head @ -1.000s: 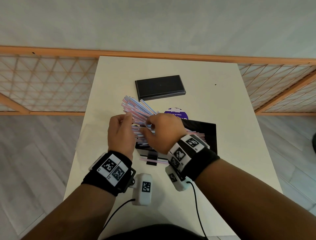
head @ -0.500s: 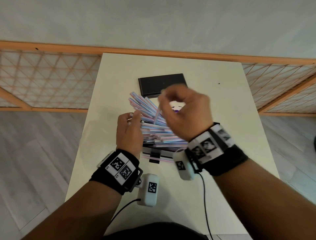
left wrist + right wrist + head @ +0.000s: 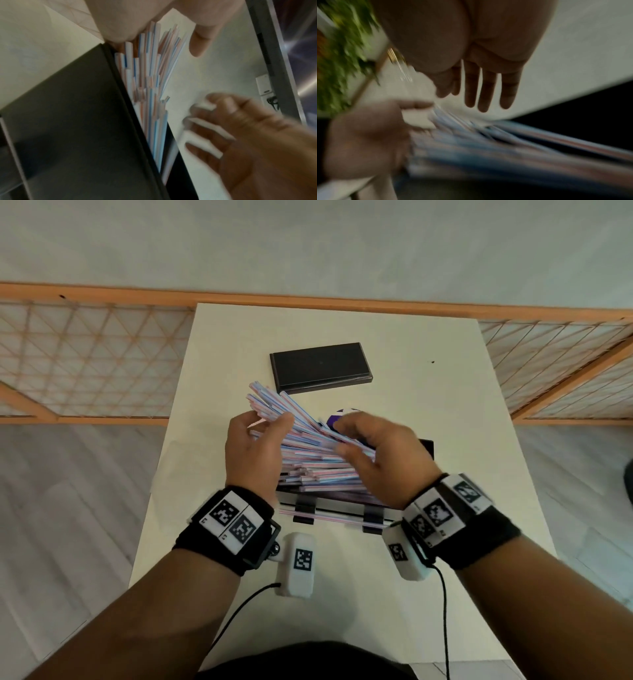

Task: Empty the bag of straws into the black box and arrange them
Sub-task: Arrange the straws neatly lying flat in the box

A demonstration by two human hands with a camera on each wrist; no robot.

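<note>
A fan of striped straws (image 3: 318, 463) lies across the open black box (image 3: 426, 448) in the head view. My left hand (image 3: 260, 440) holds their raised left ends, thumb on top. My right hand (image 3: 370, 446) hovers over the middle of the pile with its fingers (image 3: 486, 92) straight and holding nothing. In the left wrist view the straws (image 3: 149, 81) run along the box's dark wall (image 3: 77, 121), and the blurred right hand (image 3: 223, 128) is spread beside them. One straw (image 3: 329, 516) lies on the table against the box's front.
The flat black lid (image 3: 320, 368) lies farther back on the white table (image 3: 496, 440). A purple-and-white label (image 3: 337, 419) peeks out behind my right hand. A wooden lattice rail (image 3: 85, 354) borders the table's far side.
My right hand, lifted above the pile half a second ago with its fingers pinched, has dropped back over the straws with fingers open. The left hand keeps holding the fanned ends.
</note>
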